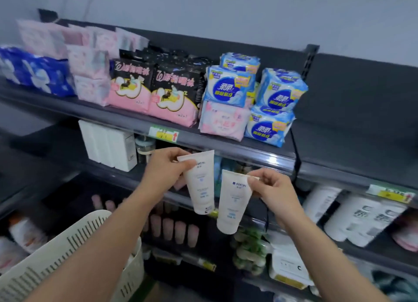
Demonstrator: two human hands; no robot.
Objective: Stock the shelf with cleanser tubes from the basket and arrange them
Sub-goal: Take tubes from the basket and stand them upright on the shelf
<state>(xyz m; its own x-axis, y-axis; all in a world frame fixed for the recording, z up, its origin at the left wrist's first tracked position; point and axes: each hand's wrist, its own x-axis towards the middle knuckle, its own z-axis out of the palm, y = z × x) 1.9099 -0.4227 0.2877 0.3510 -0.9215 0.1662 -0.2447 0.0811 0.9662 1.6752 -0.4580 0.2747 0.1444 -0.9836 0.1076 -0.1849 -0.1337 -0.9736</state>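
Left grip (167,168) pinches the left tube (200,188), right grip (271,186) the right tube (231,204), by crimped ends; stand both cap-down on the shelf (108,175), labels forward.

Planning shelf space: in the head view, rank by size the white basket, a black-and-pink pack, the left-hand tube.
1. white basket (nearest the camera, so inflated)
2. black-and-pink pack
3. left-hand tube

Two bare hands, mine: left hand (167,166), right hand (272,188). Both forearms are bare as far as the frame shows them. The left forearm (108,240) looks broad, being nearest the wide lens; the right forearm (316,245) looks slimmer. Knuckles and finger creases are visible, but the nails are too blurred to tell. Any clothing sits outside the view.
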